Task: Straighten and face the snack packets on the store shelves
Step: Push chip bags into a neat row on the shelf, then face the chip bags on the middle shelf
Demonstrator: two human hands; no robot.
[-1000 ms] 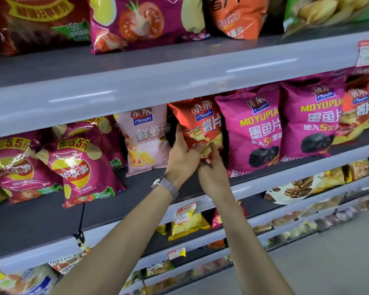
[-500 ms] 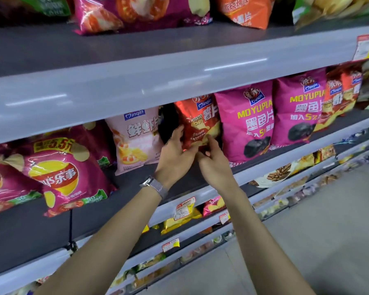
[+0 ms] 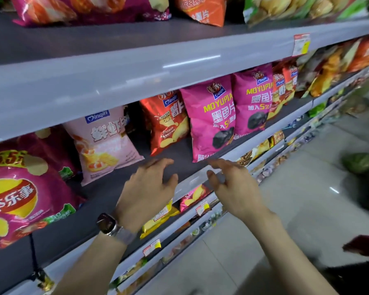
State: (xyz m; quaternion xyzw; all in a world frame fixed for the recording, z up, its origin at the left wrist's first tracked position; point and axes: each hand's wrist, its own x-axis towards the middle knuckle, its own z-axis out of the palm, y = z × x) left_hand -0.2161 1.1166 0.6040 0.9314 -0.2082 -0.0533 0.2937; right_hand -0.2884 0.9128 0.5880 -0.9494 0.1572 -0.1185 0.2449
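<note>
At nine o'clock on the middle shelf (image 3: 107,192), a large magenta chip bag (image 3: 24,192) leans askew with its print tilted, so it looks yet to be squared up. Toward eleven o'clock a pale pink prawn-chip bag (image 3: 103,143) also sits tilted, its base corner swung forward. At twelve o'clock a red potato-chip packet (image 3: 166,122) stands upright and faces front, apparently done, though set further back than the magenta squid-chip bag (image 3: 211,120) just beside it at one o'clock, with a second one (image 3: 252,101) behind that. Below, the left hand (image 3: 147,190), a watch (image 3: 107,223) on its wrist, hovers over the shelf edge with fingers spread, holding nothing; the right hand (image 3: 234,184) is likewise open and empty. The packets (image 3: 328,69) at two o'clock look jumbled, so much work seems left.
</note>
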